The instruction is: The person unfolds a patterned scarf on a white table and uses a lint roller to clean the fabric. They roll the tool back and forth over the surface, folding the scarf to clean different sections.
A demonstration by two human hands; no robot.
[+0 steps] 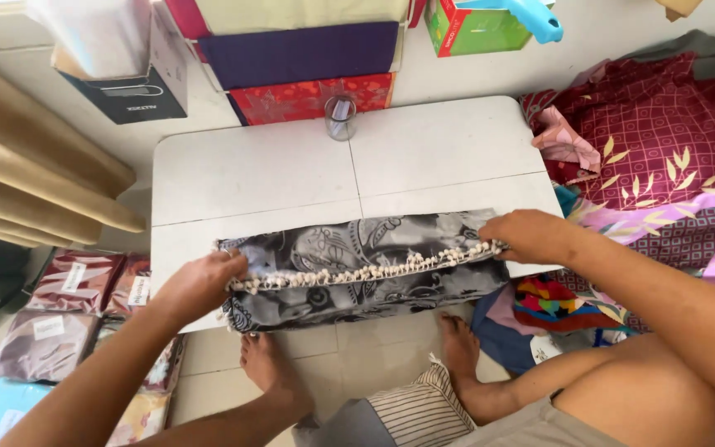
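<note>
Tiled floor is seen beneath a low white folding table [291, 165], which is set against stacked boxes at its far edge. Heaped patterned fabrics [664, 141] in maroon and purple are noted off the table's right edge, and flat packaged cloths [68, 298] are laid on the floor off its left edge. A folded grey and black printed cloth [357, 281] with a cream tasselled fringe is stretched along the table's near edge, its lower part hanging slightly over that edge. The left hand [200, 285] is closed on the cloth's left end, fingers curled over the fringe near the near left corner. The right hand [531, 236] is closed on the cloth's right end, fingers pinched at the fringe by the near right corner. A small clear glass [340, 117] is stood at the middle of the far edge, well apart from both hands.
</note>
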